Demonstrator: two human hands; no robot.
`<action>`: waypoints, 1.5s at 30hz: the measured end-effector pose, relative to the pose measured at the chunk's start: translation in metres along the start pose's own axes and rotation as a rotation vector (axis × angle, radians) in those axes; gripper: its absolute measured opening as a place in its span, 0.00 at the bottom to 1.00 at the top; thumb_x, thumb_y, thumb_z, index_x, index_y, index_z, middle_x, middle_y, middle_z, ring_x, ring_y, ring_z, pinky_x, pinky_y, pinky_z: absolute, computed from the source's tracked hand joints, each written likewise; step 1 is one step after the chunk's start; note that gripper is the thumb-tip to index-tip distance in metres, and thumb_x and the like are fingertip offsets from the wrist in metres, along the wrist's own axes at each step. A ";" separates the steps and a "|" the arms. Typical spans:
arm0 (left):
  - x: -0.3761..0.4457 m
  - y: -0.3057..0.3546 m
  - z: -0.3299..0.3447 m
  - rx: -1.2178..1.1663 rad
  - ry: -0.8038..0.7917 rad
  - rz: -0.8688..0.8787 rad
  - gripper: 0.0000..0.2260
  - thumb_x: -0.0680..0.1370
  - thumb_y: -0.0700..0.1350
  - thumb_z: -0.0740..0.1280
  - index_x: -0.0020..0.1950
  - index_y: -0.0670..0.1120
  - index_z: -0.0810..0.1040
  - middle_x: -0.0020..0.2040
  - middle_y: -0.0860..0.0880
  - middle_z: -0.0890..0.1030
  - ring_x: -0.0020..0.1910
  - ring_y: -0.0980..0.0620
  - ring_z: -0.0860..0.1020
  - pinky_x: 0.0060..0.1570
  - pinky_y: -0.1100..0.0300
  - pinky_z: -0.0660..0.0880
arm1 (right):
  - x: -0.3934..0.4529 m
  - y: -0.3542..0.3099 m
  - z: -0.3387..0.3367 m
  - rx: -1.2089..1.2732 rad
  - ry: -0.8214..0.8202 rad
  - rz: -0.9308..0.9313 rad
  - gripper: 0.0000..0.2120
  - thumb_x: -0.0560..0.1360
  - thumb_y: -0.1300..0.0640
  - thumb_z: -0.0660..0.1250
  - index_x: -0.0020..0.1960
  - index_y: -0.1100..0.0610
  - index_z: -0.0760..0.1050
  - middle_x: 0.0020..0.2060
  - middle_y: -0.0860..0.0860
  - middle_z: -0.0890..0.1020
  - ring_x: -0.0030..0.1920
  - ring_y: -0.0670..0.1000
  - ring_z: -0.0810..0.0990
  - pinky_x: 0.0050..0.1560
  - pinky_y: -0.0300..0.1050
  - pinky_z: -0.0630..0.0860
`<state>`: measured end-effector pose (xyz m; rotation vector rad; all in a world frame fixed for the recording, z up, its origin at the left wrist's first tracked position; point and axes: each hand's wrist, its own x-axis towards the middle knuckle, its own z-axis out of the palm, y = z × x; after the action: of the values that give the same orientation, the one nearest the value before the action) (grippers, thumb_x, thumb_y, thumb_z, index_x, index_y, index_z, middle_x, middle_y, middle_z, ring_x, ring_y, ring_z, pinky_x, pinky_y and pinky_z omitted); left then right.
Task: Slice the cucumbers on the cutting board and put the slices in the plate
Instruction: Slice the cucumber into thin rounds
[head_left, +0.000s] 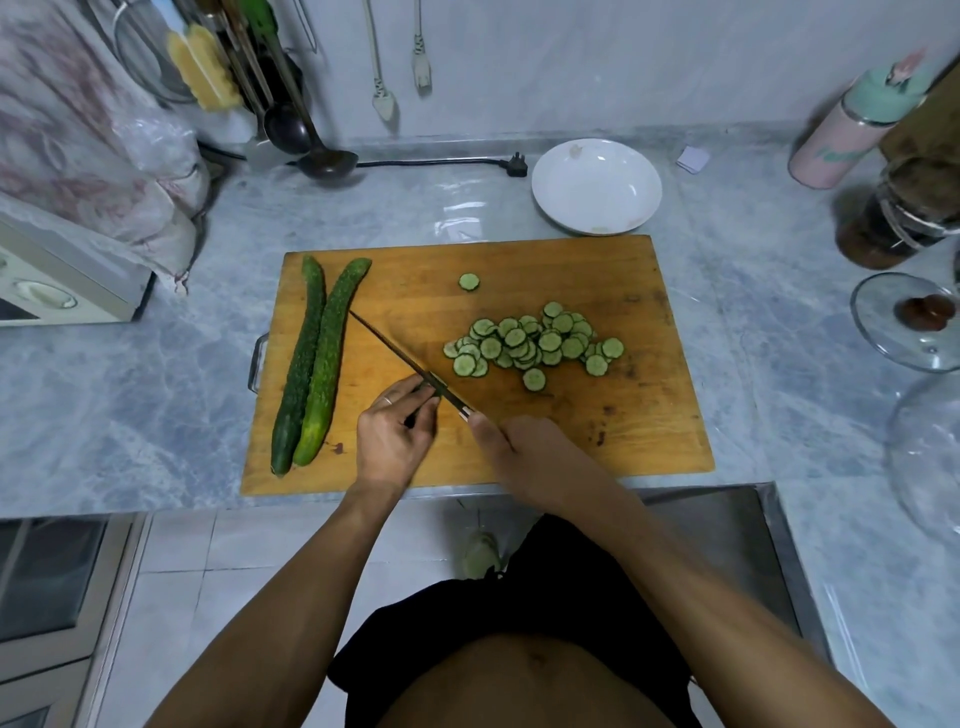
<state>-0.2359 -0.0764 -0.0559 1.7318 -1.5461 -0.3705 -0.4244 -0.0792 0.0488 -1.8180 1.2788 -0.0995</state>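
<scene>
On the cutting board (571, 436), two whole cucumbers (317, 358) lie side by side near its left edge. Next, the left hand (395, 436) pinches a small cucumber end at the knife (400, 358) blade, its fingers curled. The right hand (524, 457) grips the knife handle. A heap of slices (530, 343) lies right of the blade. Behind the board stands the white plate (596, 187) on the desk (130, 395). No writing can be read

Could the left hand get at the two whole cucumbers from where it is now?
Probably yes. The two whole cucumbers lie bare on the cutting board just beyond the left hand, nothing between. But its fingers are on the knife near the heel, so it must let go first.
</scene>
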 end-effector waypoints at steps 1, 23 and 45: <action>0.000 0.000 0.000 -0.005 -0.001 -0.005 0.11 0.75 0.41 0.67 0.51 0.40 0.86 0.54 0.43 0.85 0.54 0.47 0.82 0.60 0.72 0.70 | 0.000 0.000 0.000 0.000 0.000 0.003 0.29 0.84 0.40 0.48 0.31 0.56 0.65 0.27 0.52 0.71 0.29 0.48 0.69 0.31 0.45 0.63; 0.002 -0.005 0.003 0.003 0.011 -0.006 0.10 0.74 0.39 0.70 0.53 0.41 0.86 0.55 0.44 0.85 0.56 0.50 0.82 0.61 0.68 0.72 | 0.043 0.002 0.019 0.035 0.012 0.063 0.26 0.85 0.42 0.48 0.32 0.53 0.64 0.35 0.56 0.76 0.43 0.57 0.76 0.44 0.45 0.65; -0.001 -0.005 0.003 -0.052 0.026 -0.020 0.10 0.76 0.44 0.69 0.52 0.42 0.87 0.57 0.46 0.84 0.54 0.51 0.82 0.57 0.66 0.75 | 0.004 0.000 0.001 0.028 0.020 -0.017 0.29 0.83 0.40 0.48 0.33 0.58 0.67 0.29 0.55 0.73 0.31 0.51 0.71 0.36 0.48 0.65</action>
<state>-0.2343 -0.0763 -0.0620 1.7069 -1.4886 -0.3930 -0.4223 -0.0820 0.0466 -1.8082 1.2704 -0.1440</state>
